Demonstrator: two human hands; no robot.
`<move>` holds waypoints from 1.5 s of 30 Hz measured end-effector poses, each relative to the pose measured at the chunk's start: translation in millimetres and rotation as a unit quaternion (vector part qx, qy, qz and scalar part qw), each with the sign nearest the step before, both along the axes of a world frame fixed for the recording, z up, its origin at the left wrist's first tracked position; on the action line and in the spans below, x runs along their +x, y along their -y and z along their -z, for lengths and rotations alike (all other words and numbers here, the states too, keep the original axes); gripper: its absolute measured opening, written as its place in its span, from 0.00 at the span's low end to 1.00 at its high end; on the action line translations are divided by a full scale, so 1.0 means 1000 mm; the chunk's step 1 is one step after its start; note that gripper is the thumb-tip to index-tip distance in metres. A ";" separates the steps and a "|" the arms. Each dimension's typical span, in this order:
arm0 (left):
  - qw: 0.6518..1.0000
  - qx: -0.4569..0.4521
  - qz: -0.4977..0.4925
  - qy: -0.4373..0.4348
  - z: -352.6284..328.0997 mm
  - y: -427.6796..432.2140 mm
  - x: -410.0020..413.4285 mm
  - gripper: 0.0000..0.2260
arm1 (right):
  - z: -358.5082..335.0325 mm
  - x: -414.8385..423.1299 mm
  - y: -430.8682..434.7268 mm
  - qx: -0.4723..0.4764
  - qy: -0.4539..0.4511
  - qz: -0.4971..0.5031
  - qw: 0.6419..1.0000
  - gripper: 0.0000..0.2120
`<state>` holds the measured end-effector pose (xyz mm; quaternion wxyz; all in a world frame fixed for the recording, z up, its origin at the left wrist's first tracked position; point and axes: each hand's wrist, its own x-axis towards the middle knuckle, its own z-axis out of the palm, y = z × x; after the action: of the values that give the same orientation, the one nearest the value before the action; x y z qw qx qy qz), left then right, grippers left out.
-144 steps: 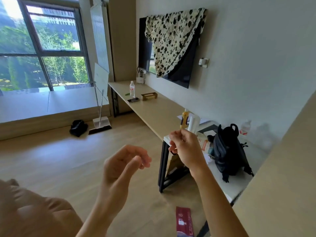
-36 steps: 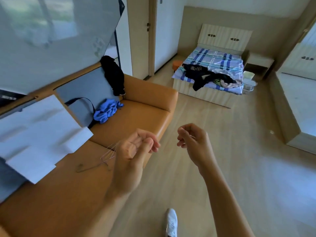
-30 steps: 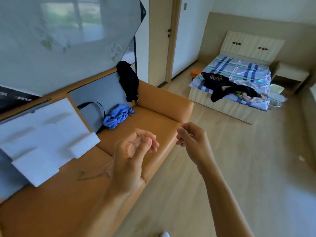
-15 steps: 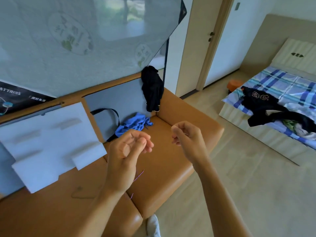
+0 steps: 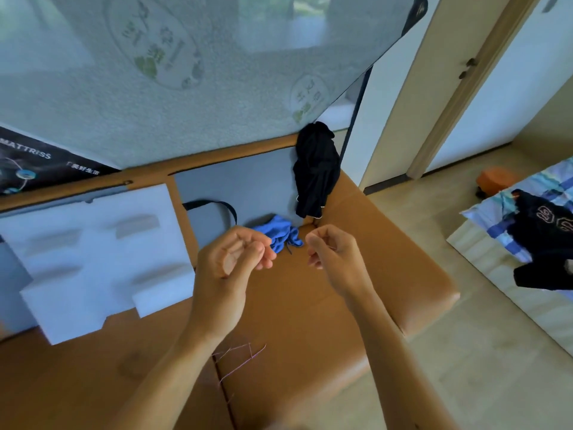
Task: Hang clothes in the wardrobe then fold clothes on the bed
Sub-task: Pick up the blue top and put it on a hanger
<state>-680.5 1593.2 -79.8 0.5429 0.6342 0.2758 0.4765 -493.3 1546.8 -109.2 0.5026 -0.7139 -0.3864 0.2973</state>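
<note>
Sofa seat [image 5: 356, 305]: blue cloth [image 5: 280, 232], white foam [image 5: 93, 259]

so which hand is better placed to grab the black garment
Probably right: the right hand is almost under the black garment draped over the sofa back; the left hand sits further left, by the blue cloth.
</note>
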 end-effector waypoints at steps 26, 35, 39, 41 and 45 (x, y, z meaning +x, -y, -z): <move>0.969 -0.113 -0.207 -0.073 0.237 -0.209 0.073 0.11 | 0.331 0.114 -0.315 -0.176 0.122 -0.240 0.947 0.09; 0.971 -0.108 -0.187 -0.105 0.370 -0.245 0.074 0.07 | 0.496 0.115 -0.387 -0.165 0.320 -0.338 0.870 0.28; 0.971 -0.108 -0.181 -0.116 0.413 -0.254 0.072 0.08 | 0.545 0.119 -0.416 -0.205 0.398 -0.342 0.826 0.40; 0.971 -0.102 -0.173 -0.126 0.431 -0.255 0.071 0.08 | 0.567 0.122 -0.428 -0.234 0.442 -0.356 0.789 0.49; 0.971 -0.109 -0.165 -0.133 0.458 -0.253 0.066 0.07 | 0.597 0.132 -0.449 -0.286 0.489 -0.370 0.736 0.64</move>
<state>-614.9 1846.2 -537.3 0.4810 0.5746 0.4969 0.4377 -361.3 1996.1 -706.4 -0.1331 -0.6720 -0.7093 0.1664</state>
